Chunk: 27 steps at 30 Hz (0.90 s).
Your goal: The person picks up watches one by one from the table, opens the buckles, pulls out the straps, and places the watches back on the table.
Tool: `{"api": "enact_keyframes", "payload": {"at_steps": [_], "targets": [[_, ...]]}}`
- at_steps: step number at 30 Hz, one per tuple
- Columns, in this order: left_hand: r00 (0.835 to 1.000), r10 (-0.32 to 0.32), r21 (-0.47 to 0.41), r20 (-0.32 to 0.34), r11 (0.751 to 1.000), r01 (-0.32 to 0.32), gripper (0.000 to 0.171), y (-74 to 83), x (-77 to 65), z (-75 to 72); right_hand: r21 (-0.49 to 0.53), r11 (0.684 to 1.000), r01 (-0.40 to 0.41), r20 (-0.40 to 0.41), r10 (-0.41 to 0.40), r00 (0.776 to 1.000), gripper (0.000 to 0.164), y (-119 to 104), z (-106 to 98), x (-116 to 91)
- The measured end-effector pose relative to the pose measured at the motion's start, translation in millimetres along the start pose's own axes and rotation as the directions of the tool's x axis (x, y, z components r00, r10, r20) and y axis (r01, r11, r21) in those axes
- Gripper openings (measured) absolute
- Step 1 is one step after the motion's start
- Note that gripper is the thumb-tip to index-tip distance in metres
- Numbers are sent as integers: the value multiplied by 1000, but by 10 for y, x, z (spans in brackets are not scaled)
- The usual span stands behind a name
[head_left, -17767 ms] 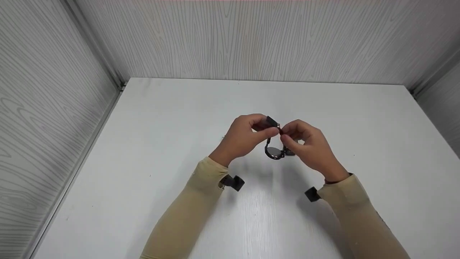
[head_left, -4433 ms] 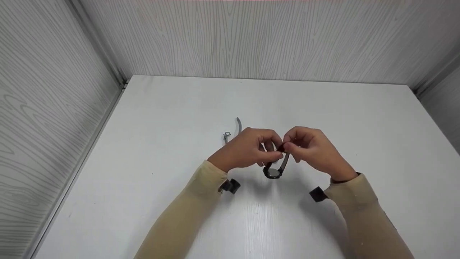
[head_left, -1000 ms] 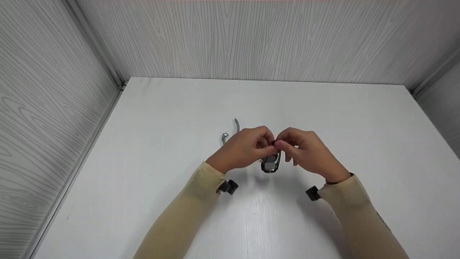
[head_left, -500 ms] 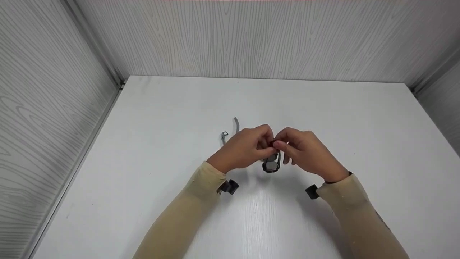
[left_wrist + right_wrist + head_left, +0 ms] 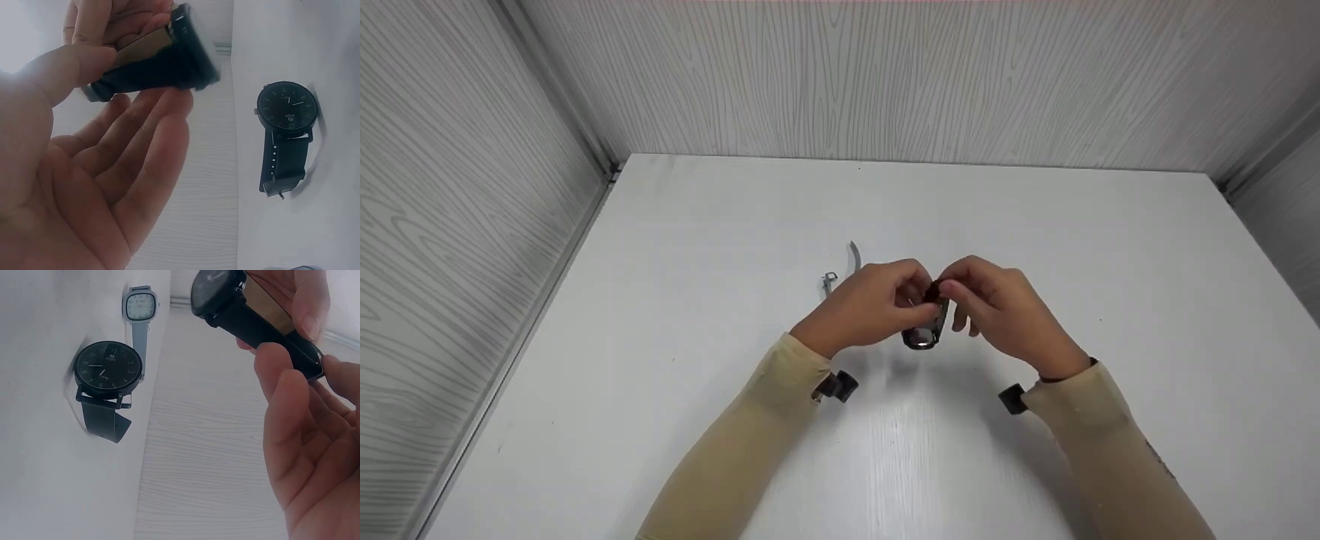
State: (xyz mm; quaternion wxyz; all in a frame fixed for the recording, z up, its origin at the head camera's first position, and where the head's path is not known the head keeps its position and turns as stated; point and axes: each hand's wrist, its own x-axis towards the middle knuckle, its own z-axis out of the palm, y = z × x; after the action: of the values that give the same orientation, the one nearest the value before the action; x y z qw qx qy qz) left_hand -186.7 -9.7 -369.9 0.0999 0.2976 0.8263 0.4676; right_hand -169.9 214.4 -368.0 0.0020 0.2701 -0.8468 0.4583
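Note:
Between both hands hangs a wristwatch (image 5: 921, 340) with a black strap, brownish on its inner side, bent into a loop. My left hand (image 5: 870, 304) pinches the strap between thumb and fingers. At the strap's end, my right hand (image 5: 997, 311) pinches with thumb and forefinger, its other fingers loosely bent. In the right wrist view the held watch's dark dial (image 5: 216, 289) shows at the top, and the right thumb and fingers (image 5: 281, 394) are at the strap tip. The left wrist view shows the strap (image 5: 152, 70) under the left thumb.
On the white table (image 5: 720, 247) lie a large black-dialled watch (image 5: 108, 368) and a small square-faced watch (image 5: 140, 306) with a grey strap. A grey strap end (image 5: 855, 255) and a buckle (image 5: 829, 281) show beside the left hand. Pale wood-patterned panels (image 5: 847, 75) stand around.
The strap loop was wider at first and is now narrower. The hands have moved slightly down the view since the first frame. Lately the right fingertips moved slightly up and the watch case tilted.

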Motion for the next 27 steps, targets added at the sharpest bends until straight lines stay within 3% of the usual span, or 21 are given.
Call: {"api": "enact_keyframes", "payload": {"at_steps": [6,11,17,19,23,27], "targets": [[999,25,41,-23,999,-24,18,23,25,8,-27,998,56,-60,-58,997,8,22,-22,-9],[999,45,89,12,995,-46,20,14,25,7,-134,983,122,-75,-132,988,25,44,-14,-22],[997,60,170,58,983,-69,20,-11,26,-3,-180,967,181,-37,-190,981,28,61,-13,-31],[997,59,180,59,981,-68,19,-21,24,-5,-233,951,204,-10,-212,977,27,52,-15,-24],[996,63,191,65,979,-74,18,-27,21,2,-376,887,268,46,-271,962,23,27,-25,-20],[996,41,170,83,984,-54,17,-11,20,7,-423,839,344,98,-335,937,23,16,-33,-20]]}}
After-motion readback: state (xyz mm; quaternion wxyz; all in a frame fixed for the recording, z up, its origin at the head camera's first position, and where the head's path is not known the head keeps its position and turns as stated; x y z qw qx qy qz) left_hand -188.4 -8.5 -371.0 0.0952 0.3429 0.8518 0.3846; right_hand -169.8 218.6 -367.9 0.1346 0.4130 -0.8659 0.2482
